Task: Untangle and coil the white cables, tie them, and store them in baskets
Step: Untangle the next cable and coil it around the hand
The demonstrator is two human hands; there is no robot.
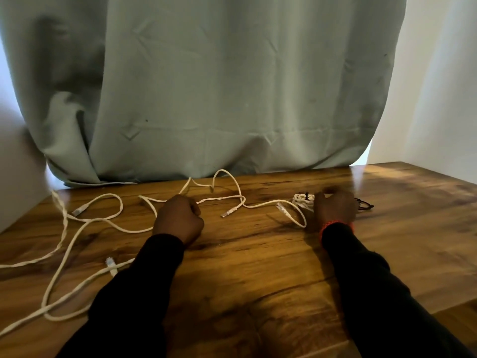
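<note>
Nearest, along the bottom of the frame, two black long sleeves [144, 293] reaching up across a brown wood-grain tabletop [258, 267]. At lower left, long loose loops of thin white network cable [67, 250] trailing over the wood and off the left edge, one clear plug [110, 262] lying just beside the left sleeve. Mid-frame, slightly left of centre, the left hand [178, 219] curled into a fist on the table, fingers pressed together and apparently closed on a strand of the white cable that enters from both sides of it; actual contact hidden under the knuckles. Right of centre, the right hand [335, 208], a thin red band [333, 224] at its wrist, lying over a small coiled white cable bundle [303, 200] bound with a dark tie; fingers curved down over the far side, grip on the bundle not possible to tell. Between the hands, two more clear plugs [229, 211] on the wood, cable twisting and arching toward the back edge. Just beyond the right hand, thin black loops [365, 205] lying on the table, too small to identify. No basket or other container visible anywhere. Farthest back, a pale grey-green fabric curtain [206, 86] hanging to the table's rear edge, white wall [438, 99] at the upper right.
</note>
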